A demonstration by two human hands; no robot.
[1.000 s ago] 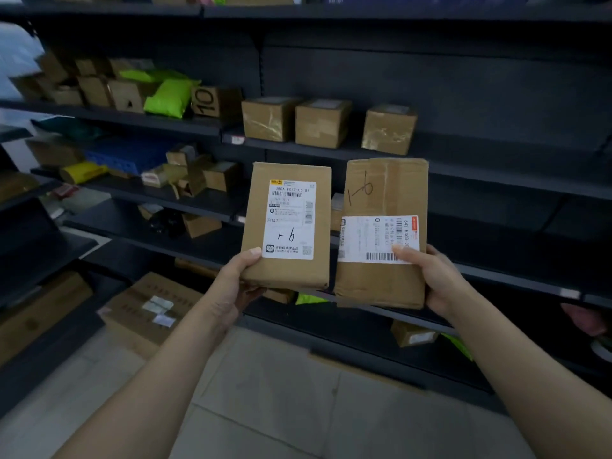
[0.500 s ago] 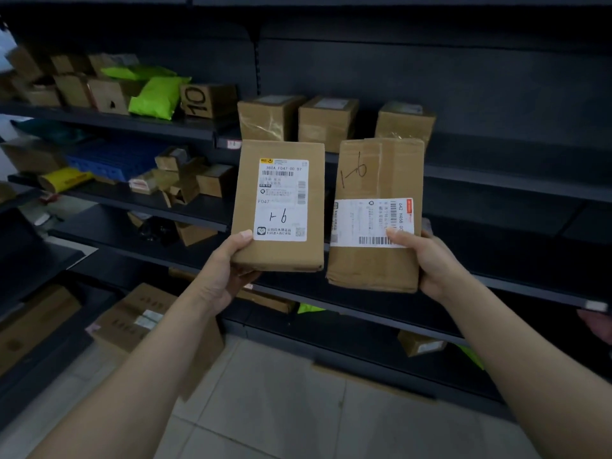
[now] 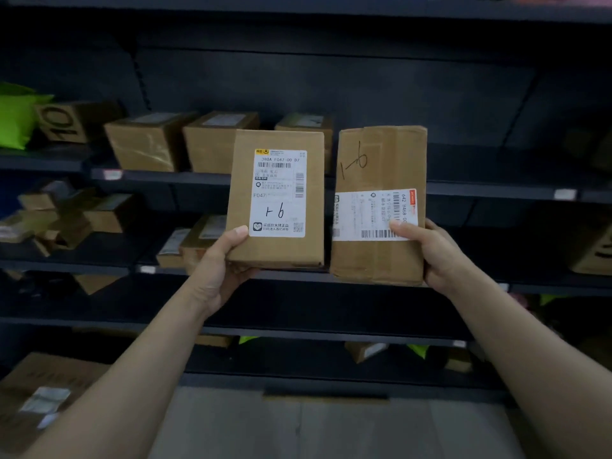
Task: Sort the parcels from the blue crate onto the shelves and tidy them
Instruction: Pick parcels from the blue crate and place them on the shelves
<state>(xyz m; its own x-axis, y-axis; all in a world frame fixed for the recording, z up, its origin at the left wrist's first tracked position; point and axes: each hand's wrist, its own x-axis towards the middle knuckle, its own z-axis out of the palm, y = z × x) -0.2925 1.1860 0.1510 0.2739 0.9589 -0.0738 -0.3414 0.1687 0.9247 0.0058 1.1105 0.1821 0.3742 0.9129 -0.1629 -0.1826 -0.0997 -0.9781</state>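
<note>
While both arms were stretched toward the dark metal shelving [image 3: 490,193], each hand held one flat cardboard parcel upright before it, the two side by side and just apart; the left hand [image 3: 222,271] gripped the left-hand parcel [image 3: 278,200] at its lower left corner, thumb flat on the front face beside the white label and fingers curled underneath and behind, mostly hidden; the right hand [image 3: 438,256] gripped the right-hand parcel [image 3: 381,207] low on its right edge, thumb laid across the barcode end of a label stuck on sideways, fingers wrapped round the back out of sight; above the left thumb a handwritten "1-6" stood on the label, and above the right thumb the same mark was penned on bare cardboard; the right-hand parcel hung slightly lower than its neighbour, and whether its bottom edge touched the shelf lip behind it could not be told; beyond the left grip, on the shelf at label height, stood three brown boxes [image 3: 145,144], two to the outside of the left-hand parcel and one peeping over its top edge; farther out that way sat a box marked 10 [image 3: 66,122] and a lime-green mailer bag [image 3: 16,117]; level with the left wrist, smaller cartons [image 3: 66,220] lay in a blurred jumble; beneath the left forearm a large carton [image 3: 39,399] sat low beside the pale floor [image 3: 298,425].
</note>
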